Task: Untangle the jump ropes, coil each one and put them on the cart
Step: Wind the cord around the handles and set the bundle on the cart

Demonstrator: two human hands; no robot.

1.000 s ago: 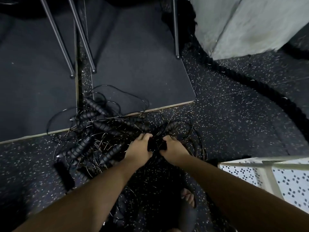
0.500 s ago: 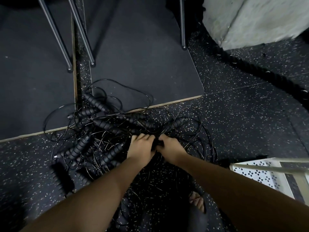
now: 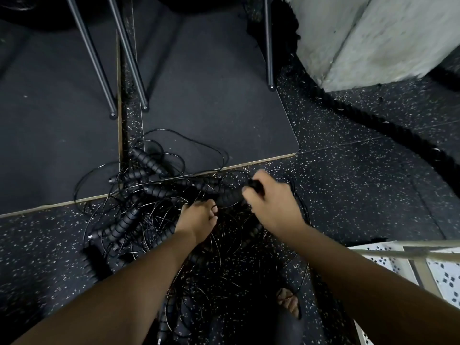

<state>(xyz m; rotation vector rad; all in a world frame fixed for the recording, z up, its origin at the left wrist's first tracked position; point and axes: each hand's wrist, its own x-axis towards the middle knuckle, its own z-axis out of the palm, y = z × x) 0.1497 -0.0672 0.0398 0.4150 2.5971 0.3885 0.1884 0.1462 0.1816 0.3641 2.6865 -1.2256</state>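
Black matting fills the far left: a dark mat (image 3: 49,145) with a pale edge, and a second mat (image 3: 211,108) just beside it, with a narrow strip of speckled floor (image 3: 361,195) showing between them. Thin metal legs (image 3: 129,58) stand on the mats. The jump ropes (image 3: 139,215) lie across the near corners of both mats and out onto the floor, in one tangled, uncoiled heap of thin black cords and ribbed black grips.

The person's left hand (image 3: 196,220) is down in the middle of that heap, knuckles up and fingers bent in among the cords. Its fingertips are hidden, so it cannot be told whether it has hold of a cord. Just to its right, the right hand (image 3: 271,202) is closed around a ribbed handle (image 3: 227,196) — the blunt end pokes out past the knuckles, and the other end points toward the left hand. Cords loop around and beneath both wrists.

Lower down, a foot (image 3: 290,300) stands among loose cords. A thick braided rope (image 3: 373,123) runs over the floor from beside a pale concrete pillar (image 3: 373,33) toward the right edge. At the lower right stands the white perforated cart (image 3: 398,253), well apart from the heap.
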